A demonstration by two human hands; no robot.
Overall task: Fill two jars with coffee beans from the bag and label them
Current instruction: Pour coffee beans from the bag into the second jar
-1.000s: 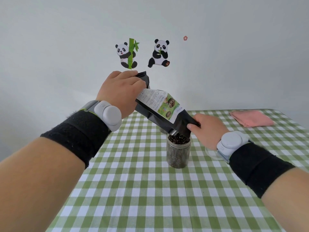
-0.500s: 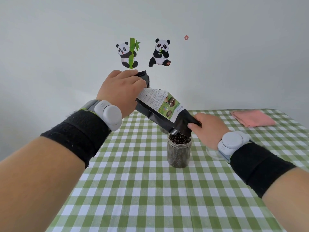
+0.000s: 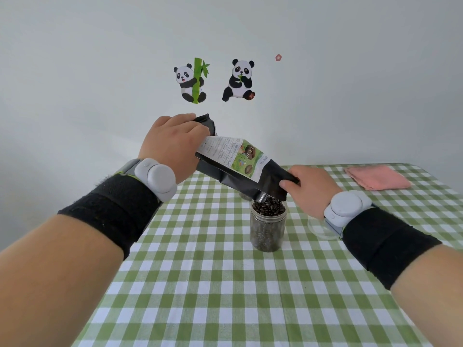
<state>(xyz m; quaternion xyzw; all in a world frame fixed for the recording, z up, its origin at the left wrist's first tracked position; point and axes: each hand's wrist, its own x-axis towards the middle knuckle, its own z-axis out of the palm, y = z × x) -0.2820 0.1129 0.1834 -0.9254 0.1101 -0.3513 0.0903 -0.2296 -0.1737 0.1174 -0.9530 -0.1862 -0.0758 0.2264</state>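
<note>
Your left hand (image 3: 172,144) keeps its fingers wrapped round the raised end of the coffee bag (image 3: 238,166). Your right hand (image 3: 309,189) pinches the bag's mouth just over the jar (image 3: 267,229). Basically the same pose as half a second ago. A second jar (image 3: 244,195) peeks out behind the bag, mostly hidden. The pink cloth (image 3: 378,177) lies far right on the checked table (image 3: 225,284). The beans (image 3: 268,208) are heaped to the jar's rim.

The label (image 3: 233,154) on the bag (image 3: 240,177) carries large letters, partly legible as "EE BEAN". The fine print on the same label is too small to read.
</note>
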